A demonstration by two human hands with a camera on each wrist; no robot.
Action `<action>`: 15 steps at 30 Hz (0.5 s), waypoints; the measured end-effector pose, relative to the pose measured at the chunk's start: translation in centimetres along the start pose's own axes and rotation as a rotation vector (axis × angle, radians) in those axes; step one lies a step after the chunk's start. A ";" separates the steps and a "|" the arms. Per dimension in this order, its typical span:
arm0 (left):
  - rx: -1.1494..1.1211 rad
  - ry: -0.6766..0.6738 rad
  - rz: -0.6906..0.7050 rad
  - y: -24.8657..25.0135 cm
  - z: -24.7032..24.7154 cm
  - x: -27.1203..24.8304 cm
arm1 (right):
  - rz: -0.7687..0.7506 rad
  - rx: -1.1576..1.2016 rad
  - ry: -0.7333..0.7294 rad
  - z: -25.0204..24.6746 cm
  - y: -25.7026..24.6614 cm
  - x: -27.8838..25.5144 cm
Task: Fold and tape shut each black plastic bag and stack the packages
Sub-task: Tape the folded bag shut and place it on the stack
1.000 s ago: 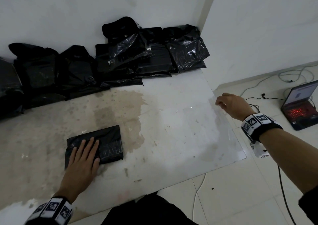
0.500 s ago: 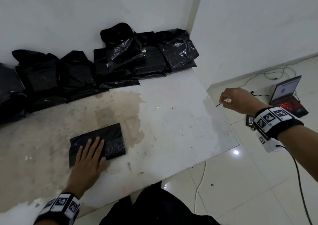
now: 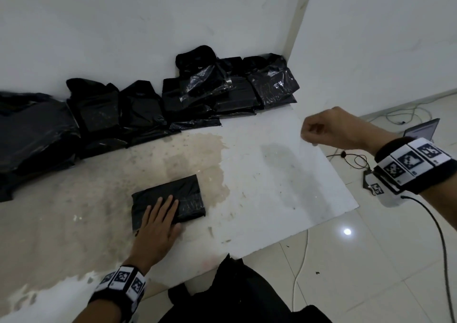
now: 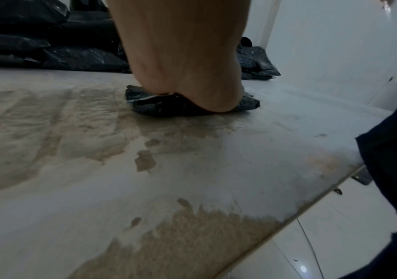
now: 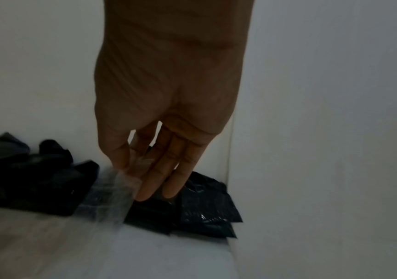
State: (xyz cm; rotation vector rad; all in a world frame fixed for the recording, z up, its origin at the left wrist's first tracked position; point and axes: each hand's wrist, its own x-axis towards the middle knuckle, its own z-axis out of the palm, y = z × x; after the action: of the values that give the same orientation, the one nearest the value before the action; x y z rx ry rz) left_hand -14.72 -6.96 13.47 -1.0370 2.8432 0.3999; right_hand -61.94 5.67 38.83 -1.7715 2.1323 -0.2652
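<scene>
Head view: the left hand (image 3: 158,220) lies flat, fingers straight, pressing on a folded black bag (image 3: 170,200) that sits mid-table (image 3: 272,174). Pale print shows on the bag's right part, just beyond the fingertips, too blurred to read. The right hand (image 3: 329,130) hangs above the table's right edge, well apart from the bag, with thumb and fingers pinching a strip of clear tape (image 3: 308,154) that hangs down from them. A pile (image 3: 222,92) of black bags lies along the wall. Both wristbands (image 3: 413,163) bear black-and-white square markers, no words. A laptop (image 3: 420,131) stands on the floor at right.

Left wrist view: the heel of the left hand (image 4: 188,66) rests on the bag (image 4: 159,107), which is pressed flat on the stained table (image 4: 192,169). The fingers are hidden.

Right wrist view: the right hand (image 5: 168,113) points down toward the pile (image 5: 204,207) in the corner. The thumb and forefinger pinch the tape (image 5: 118,190); the other fingers (image 5: 166,169) are straight.
</scene>
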 end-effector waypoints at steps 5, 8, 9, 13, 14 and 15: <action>-0.304 0.081 -0.042 1.5 -2.5 0.3 | -0.037 0.379 -0.003 1.3 -7.4 3.2; -0.811 0.096 -0.110 3.6 -7.3 1.0 | -0.090 0.513 -0.015 3.1 -11.1 5.4; -0.964 0.085 -0.106 4.3 -9.1 1.3 | -0.096 0.557 -0.015 3.7 -12.2 6.0; -1.346 0.010 -0.097 5.2 -14.2 2.0 | -0.075 0.684 0.004 6.2 -15.9 8.1; -1.368 -0.023 -0.122 5.0 -14.8 2.0 | -0.065 0.703 0.012 6.8 -16.6 8.5; -1.379 -0.048 -0.143 4.9 -15.3 1.8 | -0.056 0.709 0.018 7.5 -17.3 8.8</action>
State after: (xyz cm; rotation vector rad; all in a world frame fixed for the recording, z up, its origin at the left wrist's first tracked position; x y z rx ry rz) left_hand -19.21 -8.65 28.87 -1.2123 2.1234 2.4301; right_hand -44.63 -5.80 36.91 -1.3951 1.6855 -0.9216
